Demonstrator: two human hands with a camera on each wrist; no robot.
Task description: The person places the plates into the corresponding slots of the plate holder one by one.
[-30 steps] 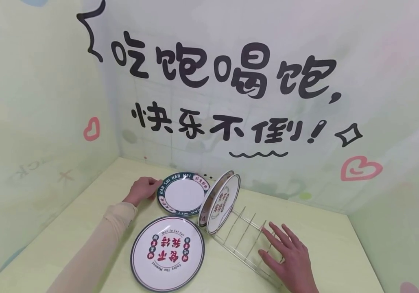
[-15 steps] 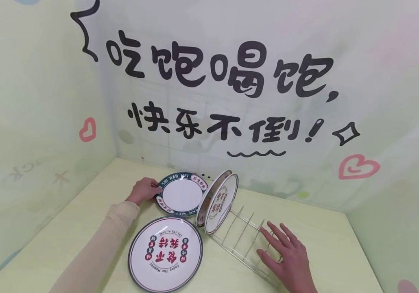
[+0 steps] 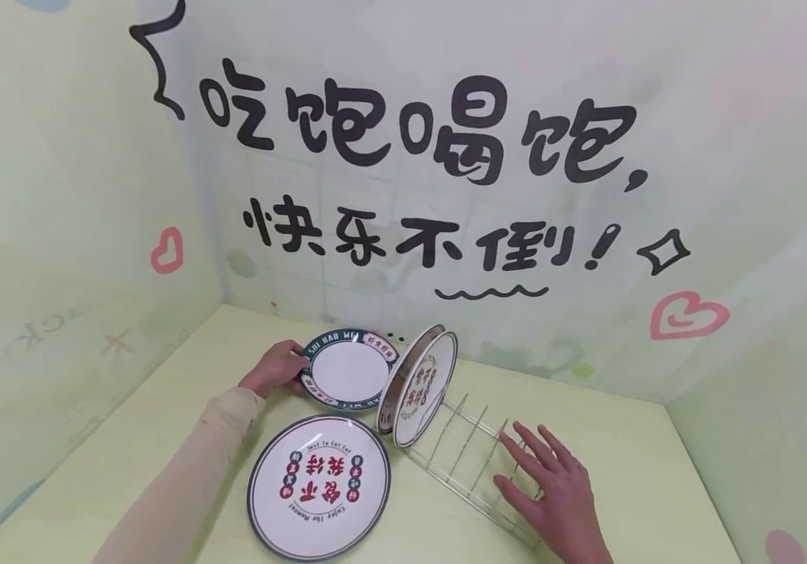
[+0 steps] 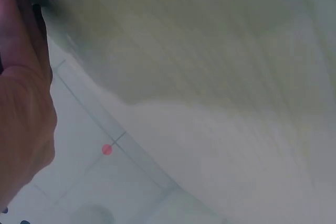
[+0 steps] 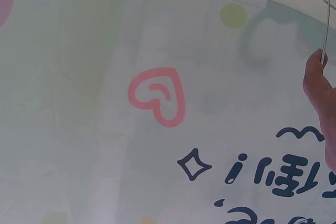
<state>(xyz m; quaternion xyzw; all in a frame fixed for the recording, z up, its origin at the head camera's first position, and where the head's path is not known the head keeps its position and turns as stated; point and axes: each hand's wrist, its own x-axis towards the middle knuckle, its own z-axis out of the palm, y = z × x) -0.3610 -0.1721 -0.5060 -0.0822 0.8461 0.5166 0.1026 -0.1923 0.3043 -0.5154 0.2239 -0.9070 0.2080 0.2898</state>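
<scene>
A dark green-rimmed plate (image 3: 350,370) lies near the back wall. My left hand (image 3: 278,366) grips its left rim, thumb on top. Two white plates (image 3: 423,388) stand on edge at the far end of a wire rack (image 3: 472,448). My right hand (image 3: 550,484) rests open on the rack's near end, fingers spread. A larger white plate (image 3: 319,487) with red characters lies flat in front. The left wrist view is blurred and shows only the side of my left hand (image 4: 21,103). In the right wrist view one fingertip (image 5: 319,80) touches a rack wire (image 5: 326,19).
The pale green table (image 3: 164,407) ends at printed walls on the left, back and right. Several rack slots between the standing plates and my right hand hold nothing. Bare tabletop lies left of my left forearm.
My left hand has closed a little more on the green-rimmed plate's rim, and the plate has shifted slightly. My right hand stays on the rack.
</scene>
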